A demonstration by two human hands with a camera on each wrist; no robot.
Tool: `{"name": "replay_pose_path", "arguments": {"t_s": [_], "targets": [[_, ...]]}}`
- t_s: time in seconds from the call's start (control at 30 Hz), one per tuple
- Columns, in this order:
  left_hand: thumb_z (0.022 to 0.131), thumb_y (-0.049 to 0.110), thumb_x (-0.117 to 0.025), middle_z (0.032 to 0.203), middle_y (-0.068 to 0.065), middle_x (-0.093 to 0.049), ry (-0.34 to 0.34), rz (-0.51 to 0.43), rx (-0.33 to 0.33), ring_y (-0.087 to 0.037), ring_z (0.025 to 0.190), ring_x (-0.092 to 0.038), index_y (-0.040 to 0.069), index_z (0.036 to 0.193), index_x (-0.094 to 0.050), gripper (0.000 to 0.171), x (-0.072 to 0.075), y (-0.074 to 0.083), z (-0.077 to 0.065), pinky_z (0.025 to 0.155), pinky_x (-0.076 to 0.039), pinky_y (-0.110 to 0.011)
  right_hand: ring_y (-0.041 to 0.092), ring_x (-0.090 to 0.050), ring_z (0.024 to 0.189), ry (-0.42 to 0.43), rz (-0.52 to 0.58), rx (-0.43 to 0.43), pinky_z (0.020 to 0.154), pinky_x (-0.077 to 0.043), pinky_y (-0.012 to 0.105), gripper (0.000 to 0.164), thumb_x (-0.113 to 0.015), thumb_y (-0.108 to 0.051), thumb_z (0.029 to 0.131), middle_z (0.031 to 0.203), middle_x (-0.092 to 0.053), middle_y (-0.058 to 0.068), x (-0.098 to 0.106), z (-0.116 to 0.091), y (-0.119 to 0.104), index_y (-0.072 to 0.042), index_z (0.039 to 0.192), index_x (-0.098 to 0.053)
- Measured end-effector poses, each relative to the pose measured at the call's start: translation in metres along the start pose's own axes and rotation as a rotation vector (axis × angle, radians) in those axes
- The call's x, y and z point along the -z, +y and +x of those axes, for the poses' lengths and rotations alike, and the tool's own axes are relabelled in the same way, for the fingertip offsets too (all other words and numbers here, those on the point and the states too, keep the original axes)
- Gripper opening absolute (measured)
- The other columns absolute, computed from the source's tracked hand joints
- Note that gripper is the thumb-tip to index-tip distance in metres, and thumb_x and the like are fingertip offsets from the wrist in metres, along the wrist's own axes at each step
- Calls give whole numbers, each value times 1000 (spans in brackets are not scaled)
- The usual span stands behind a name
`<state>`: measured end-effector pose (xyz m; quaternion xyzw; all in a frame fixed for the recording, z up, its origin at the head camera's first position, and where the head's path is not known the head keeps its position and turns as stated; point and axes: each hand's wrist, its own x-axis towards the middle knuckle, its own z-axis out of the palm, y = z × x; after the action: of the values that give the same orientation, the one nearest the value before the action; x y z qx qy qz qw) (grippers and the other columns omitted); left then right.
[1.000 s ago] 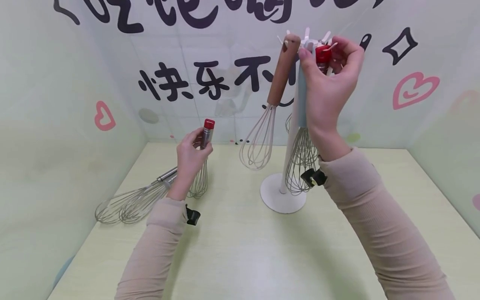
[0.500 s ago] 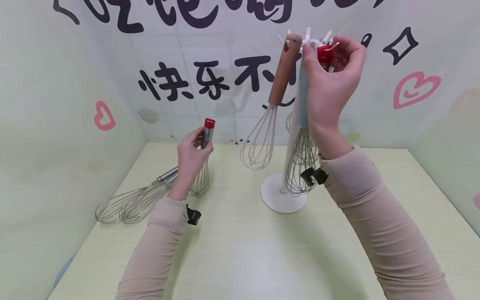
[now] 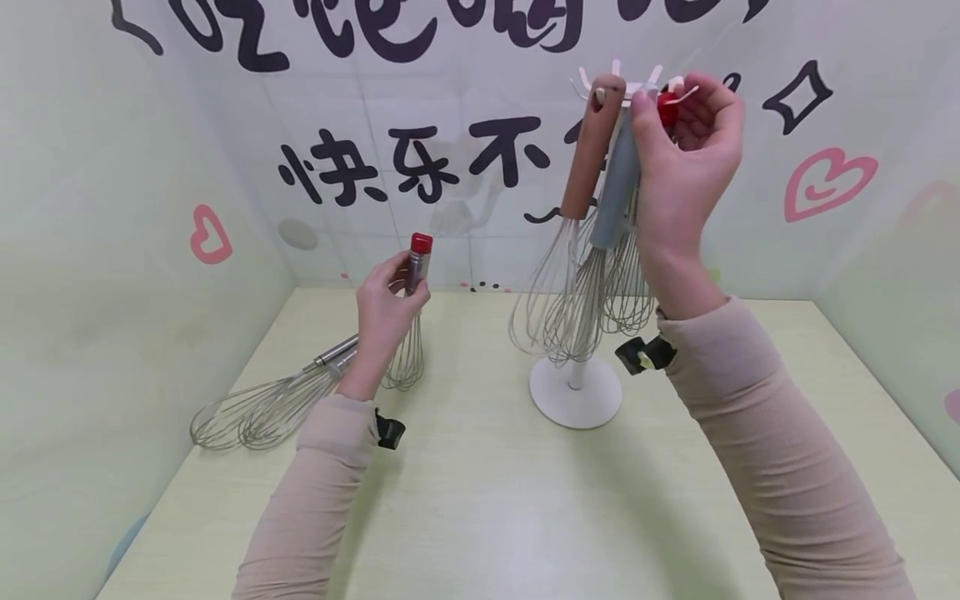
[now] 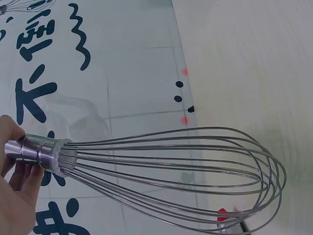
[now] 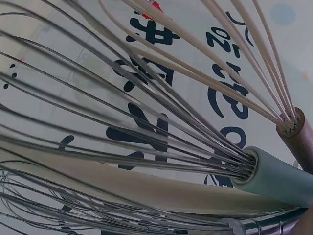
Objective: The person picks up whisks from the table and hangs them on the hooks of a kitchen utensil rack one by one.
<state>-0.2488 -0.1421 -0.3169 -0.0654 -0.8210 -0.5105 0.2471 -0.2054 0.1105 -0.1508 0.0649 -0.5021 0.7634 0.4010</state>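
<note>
In the head view my left hand (image 3: 386,308) grips the metal handle of a red-ended whisk (image 3: 421,258); its wire loops hang downward. The left wrist view shows that silver handle (image 4: 44,152) in the fingers. My right hand (image 3: 686,187) is raised at the top of a white hook stand (image 3: 575,408). Its thumb lies against the top of a blue-grey-handled whisk (image 3: 619,183), with the other fingers curled near the red end (image 3: 666,110) of a metal-handled whisk. Their exact contact is hidden. A brown wooden-handled whisk (image 3: 592,158) hangs alongside.
Metal whisks (image 3: 333,354) lie on the pale table (image 3: 480,500) at the left, partly behind my left wrist. White hooks (image 3: 656,75) spread from the stand's top. A printed wall (image 3: 457,200) stands behind, with side panels left and right.
My right hand has moved slightly right. The brown and blue-grey handles have shifted right at the top and tilted, their wire loops swinging closer together. My left hand has barely moved.
</note>
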Motion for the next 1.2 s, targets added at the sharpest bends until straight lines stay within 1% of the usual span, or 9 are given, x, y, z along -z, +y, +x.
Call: {"name": "replay_pose_path", "arguments": {"t_s": [0.13, 0.27, 0.53, 0.67, 0.87, 1.0, 1.2], "targets": [[83, 0, -63, 122, -23, -60, -2, -27, -2, -33, 108, -63, -3, 129, -55, 47, -1, 3, 0, 98, -53, -33, 14, -50, 90, -5, 14, 1, 84, -46, 19, 28, -69, 0, 81, 94, -51, 3, 3, 1, 0, -4, 103, -52], [83, -1, -63, 122, -22, -60, 6, -49, -20, -31, 108, -63, -3, 128, -56, 46, -3, 8, 1, 97, -54, -32, 14, -50, 90, -4, 28, 8, 84, -46, 20, 28, -70, 1, 80, 94, -52, 3, 4, 0, 0, -4, 102, -53], [81, -1, -63, 120, -22, -61, 36, -87, -51, -30, 109, -62, -4, 128, -55, 47, -4, 26, 2, 96, -54, -32, 15, -51, 92, -24, 54, 12, 85, -47, 21, 31, -71, 2, 79, 96, -53, 4, 8, 1, 4, -3, 104, -54], [81, -2, -63, 119, -22, -62, 46, -120, -54, -29, 107, -62, -5, 127, -56, 47, -5, 37, 6, 96, -54, -31, 16, -52, 93, -52, 53, 22, 87, -47, 21, 33, -72, 2, 79, 97, -54, 4, 13, 5, 8, -4, 106, -54], [82, 0, -62, 118, -20, -63, 52, -163, -22, -25, 105, -62, -2, 129, -55, 47, -8, 54, 14, 95, -54, -25, 17, -53, 95, -97, 71, 30, 89, -47, 21, 35, -71, 5, 77, 99, -55, 5, 20, 10, 14, -3, 108, -55], [83, 1, -63, 119, -18, -63, 53, -182, -7, -24, 107, -62, 1, 129, -55, 46, -9, 67, 19, 96, -53, -24, 17, -52, 96, -135, 87, 37, 91, -46, 21, 38, -70, 7, 76, 100, -55, 5, 23, 12, 15, -2, 109, -54], [85, 3, -64, 120, -17, -63, 50, -263, -16, -21, 106, -61, 2, 129, -57, 45, -11, 81, 24, 96, -53, -25, 17, -52, 98, -200, 88, 56, 93, -46, 21, 42, -68, 9, 75, 102, -54, 5, 28, 14, 16, -1, 113, -52]]}}
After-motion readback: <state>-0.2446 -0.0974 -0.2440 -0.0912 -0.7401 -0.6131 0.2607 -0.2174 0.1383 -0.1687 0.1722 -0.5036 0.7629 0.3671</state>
